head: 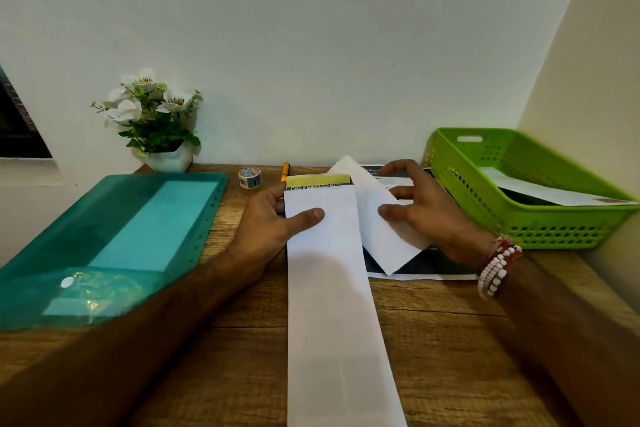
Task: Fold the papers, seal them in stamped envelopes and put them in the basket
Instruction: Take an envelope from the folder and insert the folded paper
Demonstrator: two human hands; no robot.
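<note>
White folded paper (332, 288) left of the basket (554, 232), light and floppy, I judge; left hand (266, 218) pinches its far end, a sound hold, right hand (426, 215) spread on the envelope (381, 239) nearer the basket.

wooden desk (433, 340) bears teal folder (114, 243), flower pot (171, 158), tape roll (249, 178), pen (285, 172), printed paper (426, 267), basket (554, 236).

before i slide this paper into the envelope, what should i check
1. Folded paper held firmly by the left hand: ok.
2. Envelope within reach, under the right hand: ok.
3. Right hand's grip on the envelope: cannot tell.
4. Envelope mouth open: cannot tell.
5. Stamp on this envelope: cannot tell.
6. Basket has room beside the other envelope: ok.
</note>
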